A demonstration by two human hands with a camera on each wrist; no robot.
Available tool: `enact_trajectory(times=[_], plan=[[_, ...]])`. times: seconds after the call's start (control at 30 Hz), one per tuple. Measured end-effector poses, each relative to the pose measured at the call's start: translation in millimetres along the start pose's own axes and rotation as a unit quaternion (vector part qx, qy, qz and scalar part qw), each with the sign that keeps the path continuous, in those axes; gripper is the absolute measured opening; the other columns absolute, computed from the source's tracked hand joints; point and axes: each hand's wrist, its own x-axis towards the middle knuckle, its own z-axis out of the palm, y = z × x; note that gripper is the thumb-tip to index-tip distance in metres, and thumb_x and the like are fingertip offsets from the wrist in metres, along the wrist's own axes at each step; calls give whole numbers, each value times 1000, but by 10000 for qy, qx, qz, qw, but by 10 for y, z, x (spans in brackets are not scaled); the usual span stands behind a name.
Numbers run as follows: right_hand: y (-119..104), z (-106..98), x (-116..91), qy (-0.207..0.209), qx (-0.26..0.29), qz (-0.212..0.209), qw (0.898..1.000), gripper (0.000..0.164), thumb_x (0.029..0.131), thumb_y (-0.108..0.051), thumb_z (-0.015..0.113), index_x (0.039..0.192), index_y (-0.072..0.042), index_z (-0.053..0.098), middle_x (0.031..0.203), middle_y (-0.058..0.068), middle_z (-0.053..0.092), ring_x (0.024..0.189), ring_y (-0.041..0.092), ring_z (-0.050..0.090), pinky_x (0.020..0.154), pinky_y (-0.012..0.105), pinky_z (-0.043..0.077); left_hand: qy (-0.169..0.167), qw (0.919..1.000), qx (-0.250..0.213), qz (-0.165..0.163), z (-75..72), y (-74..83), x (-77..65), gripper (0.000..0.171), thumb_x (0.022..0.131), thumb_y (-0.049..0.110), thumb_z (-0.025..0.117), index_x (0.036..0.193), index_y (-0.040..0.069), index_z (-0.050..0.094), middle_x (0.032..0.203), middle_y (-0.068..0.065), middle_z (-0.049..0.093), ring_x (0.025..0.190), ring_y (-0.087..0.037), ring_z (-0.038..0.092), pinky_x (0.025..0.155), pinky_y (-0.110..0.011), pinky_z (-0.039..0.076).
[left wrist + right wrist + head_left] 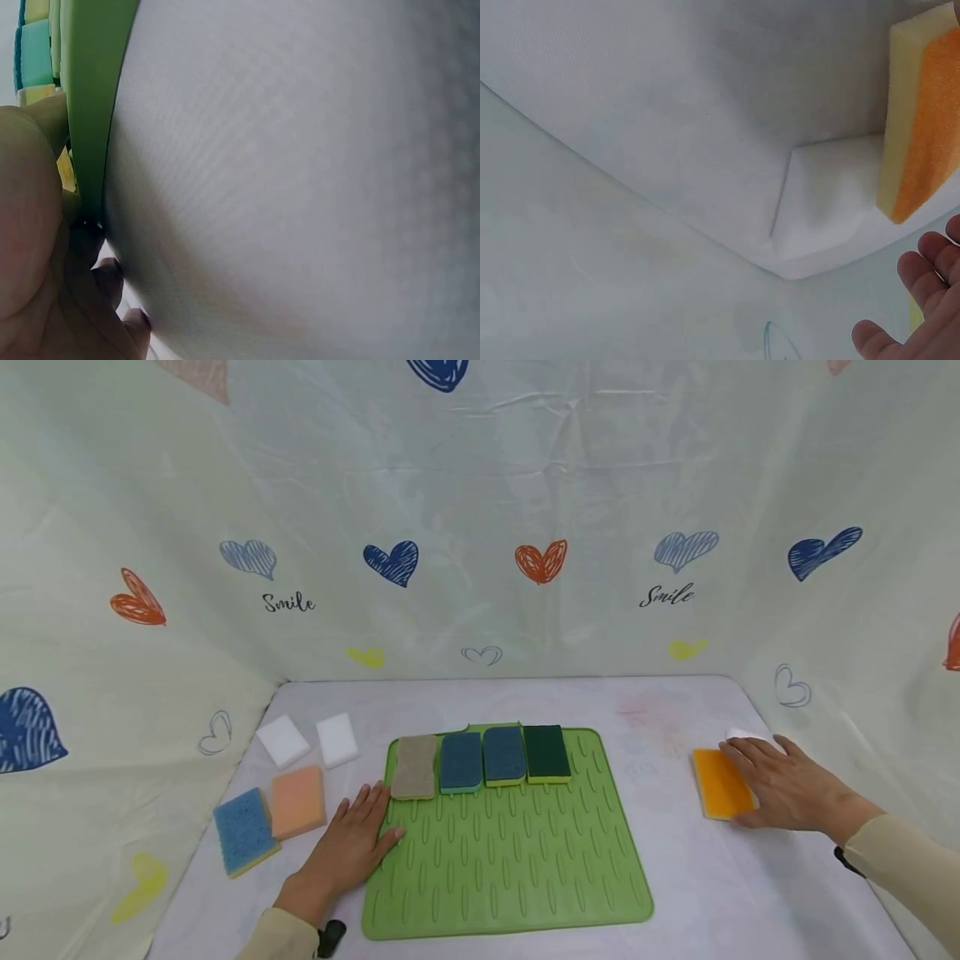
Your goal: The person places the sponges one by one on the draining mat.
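White heart-printed sheeting [472, 452] is hung behind. Four rectangular sponges, grey, blue and green [504, 753], are lined up on a ribbed green mat [510, 881]; six pads [298, 800] seem left, including an orange sponge [718, 783] rightward, partly covered by the right hand [798, 787], fingers apart; the left hand [347, 850] lies straight-fingered.

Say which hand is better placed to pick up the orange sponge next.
Likely the right hand: it is at the orange sponge, while the left hand touches the green mat, farther off.
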Motion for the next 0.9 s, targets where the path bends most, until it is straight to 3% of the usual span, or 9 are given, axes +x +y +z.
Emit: enact_trajectory(times=[0.43,0.7,0.9], plan=[[5,104,0,-434,261,198,9985,107,79,-64,83,151,4,41,151,27,50,134,47,49,112,76,34,11,10000,8,-8,13,-4,0,73,110,43,55,160,-7,36,168,-27,33,157,-48,29,123,-68,27],[-87,35,134,13,426,210,9989,107,77,-55,88,150,7,41,149,28,53,134,48,48,113,71,36,3,10000,12,-31,7,2,-6,73,110,42,55,160,-8,37,167,-28,34,156,-48,29,123,-69,27],[-237,-56,351,-21,508,254,9984,107,77,-54,87,152,8,41,151,29,51,137,49,47,116,71,33,-11,10000,14,2,-5,7,-1,73,110,42,55,160,-8,37,167,-28,34,156,-48,29,123,-69,27]])
